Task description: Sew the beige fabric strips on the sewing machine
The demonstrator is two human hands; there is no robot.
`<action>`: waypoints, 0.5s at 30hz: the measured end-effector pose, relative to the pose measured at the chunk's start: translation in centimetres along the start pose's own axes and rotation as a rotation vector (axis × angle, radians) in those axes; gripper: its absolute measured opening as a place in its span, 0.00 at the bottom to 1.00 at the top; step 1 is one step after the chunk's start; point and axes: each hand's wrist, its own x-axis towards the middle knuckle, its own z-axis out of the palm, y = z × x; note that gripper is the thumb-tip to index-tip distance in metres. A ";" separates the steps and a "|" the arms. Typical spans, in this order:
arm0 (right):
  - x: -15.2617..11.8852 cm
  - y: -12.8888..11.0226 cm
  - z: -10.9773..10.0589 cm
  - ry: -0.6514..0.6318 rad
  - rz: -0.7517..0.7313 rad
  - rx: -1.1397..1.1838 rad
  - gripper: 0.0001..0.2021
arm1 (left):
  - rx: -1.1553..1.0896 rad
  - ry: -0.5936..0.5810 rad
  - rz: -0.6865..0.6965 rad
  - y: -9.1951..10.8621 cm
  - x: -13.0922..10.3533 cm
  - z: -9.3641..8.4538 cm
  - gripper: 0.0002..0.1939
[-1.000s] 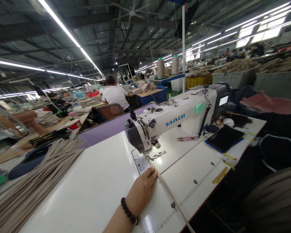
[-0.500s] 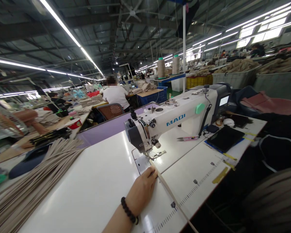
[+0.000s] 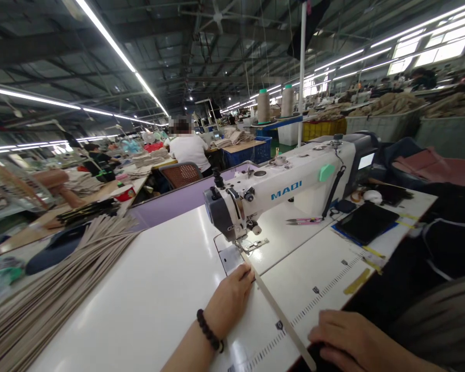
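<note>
Under the presser foot of a white sewing machine runs a narrow beige fabric strip, which slants down over the table's ruler marks to the front edge. My left hand, with a dark beaded bracelet on its wrist, lies just in front of the needle plate. Its closed fingers press on the strip there; the fingertips are partly hidden. At the front edge, my right hand is beside the strip's lower part, slightly blurred. Its fingers are bent and the thumb stands apart, with nothing visible between them.
A thick bundle of beige strips covers the table's left side. Pink-handled thread snips lie beneath the machine arm. A black tablet rests at the right. Thread cones stand behind; a person in white sits further off.
My right hand has come into view at the lower right, beside the strip. My left hand stays on the strip by the needle plate. The whole view has shifted slightly.
</note>
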 end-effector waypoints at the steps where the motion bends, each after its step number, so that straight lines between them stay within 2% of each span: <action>1: 0.8 0.0 -0.1 0.009 -0.063 -0.133 0.13 | 0.004 -0.002 0.001 -0.1 0.0 0.0 0.15; 3: 2.3 0.3 0.1 0.017 -0.169 -0.378 0.17 | 0.002 -0.003 0.005 -0.2 0.0 0.1 0.14; 5: 3.5 0.6 0.2 0.014 -0.225 -0.493 0.16 | -0.010 0.002 0.008 -0.2 0.0 0.1 0.14; 11: 5.7 1.0 -0.3 0.008 -0.294 -0.626 0.15 | -0.019 0.010 0.021 -0.3 -0.1 0.1 0.14; 15: 6.9 0.7 -1.0 -0.026 -0.322 -0.629 0.15 | -0.026 0.017 0.032 -0.2 0.0 0.0 0.13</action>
